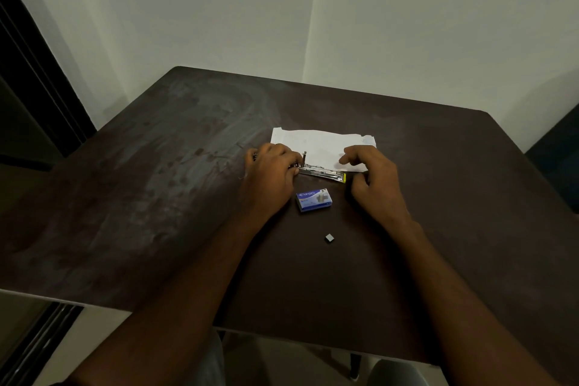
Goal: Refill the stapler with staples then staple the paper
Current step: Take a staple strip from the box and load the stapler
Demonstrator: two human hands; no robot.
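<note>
Clamping the stapler (322,172) by its left end in the left grip (269,172), mid-table (156,197) at the paper's (319,142) near edge. Hovering the right grip (372,178) loose, holding nothing, beside its yellow tip. Staple box (314,199) just nearer; table stretching wide leftward.

My only view is head-worn and wide-angle, facing forward and down, close above the left hand (270,173), right hand (373,180) and table (150,204).
</note>
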